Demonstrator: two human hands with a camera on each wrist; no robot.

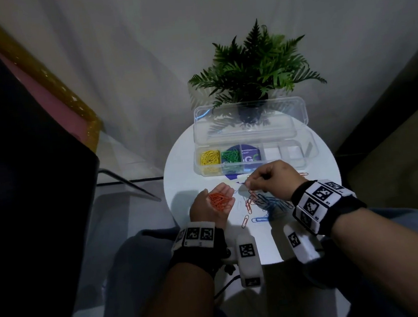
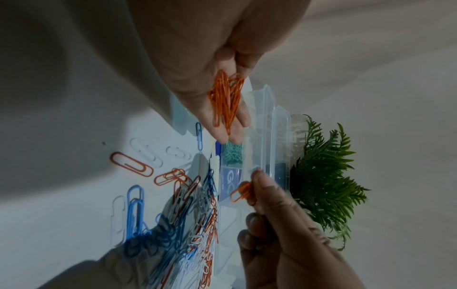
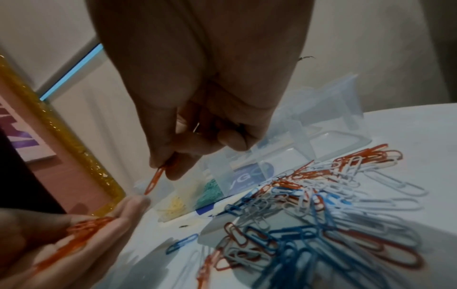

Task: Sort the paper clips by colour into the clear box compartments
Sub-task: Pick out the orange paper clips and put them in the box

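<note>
My left hand (image 1: 222,188) lies palm up over the white round table (image 1: 183,166), fingers straight, carrying a heap of orange clips (image 1: 219,200). Just right of it, my right hand (image 1: 249,182) pinches one orange clip (image 3: 153,181) between thumb and forefinger, close above the left fingertips. A mixed pile of blue, white and orange clips (image 1: 269,201) lies under the right hand. Behind both hands stands the clear box (image 1: 294,166), with yellow clips (image 1: 210,157) in its leftmost compartment and green clips (image 1: 231,156) in the one beside it.
The box lid (image 1: 247,118) stands open at the back, in front of a potted fern (image 1: 253,76). A few stray clips (image 1: 245,220) lie near the table's front edge. A large dark object (image 1: 24,177) fills the left side.
</note>
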